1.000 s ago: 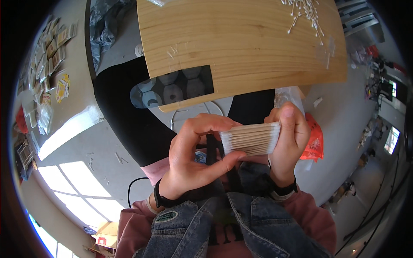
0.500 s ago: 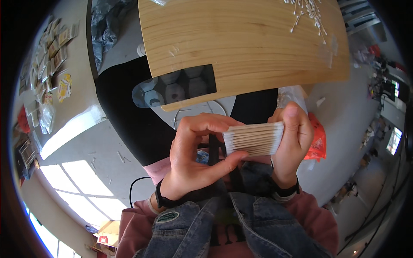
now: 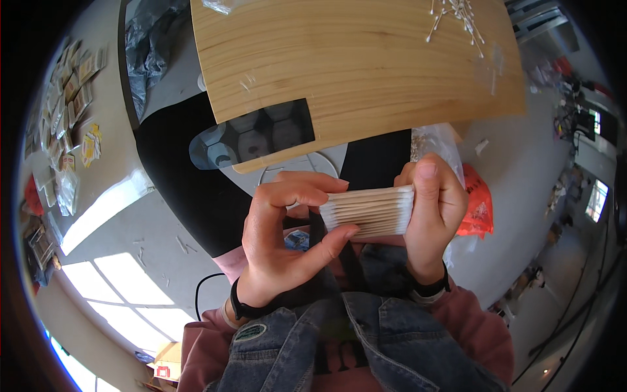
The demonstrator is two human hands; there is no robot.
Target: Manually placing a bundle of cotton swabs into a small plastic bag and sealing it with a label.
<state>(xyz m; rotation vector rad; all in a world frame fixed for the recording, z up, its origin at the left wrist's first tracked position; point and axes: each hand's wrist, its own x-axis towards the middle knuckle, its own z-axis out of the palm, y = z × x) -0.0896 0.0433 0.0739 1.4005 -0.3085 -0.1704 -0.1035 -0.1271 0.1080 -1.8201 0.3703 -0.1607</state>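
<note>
A flat bundle of cotton swabs [image 3: 369,210], with pale sticks and white tips, is held level in front of my body. My left hand [image 3: 277,228] pinches its left end, fingers above and thumb below. At the other end my right hand [image 3: 434,209] is curled against the white tips, its thumb pointing up. Whether a clear wrapper encloses the swabs I cannot tell. Loose cotton swabs [image 3: 460,19] lie scattered at the far right of the wooden table [image 3: 353,72].
A dark translucent strip [image 3: 261,134] lies over the table's near left corner. On the right, below the table edge, hang a clear bag [image 3: 434,144] and a red bag [image 3: 477,202]. Several small packs [image 3: 72,98] cover a surface at far left. Stray swabs [image 3: 183,244] lie on the floor.
Both hands and the swab bundle sit slightly farther left in the picture, and the table has shifted left and up with the view. The hold on the bundle looks unchanged.
</note>
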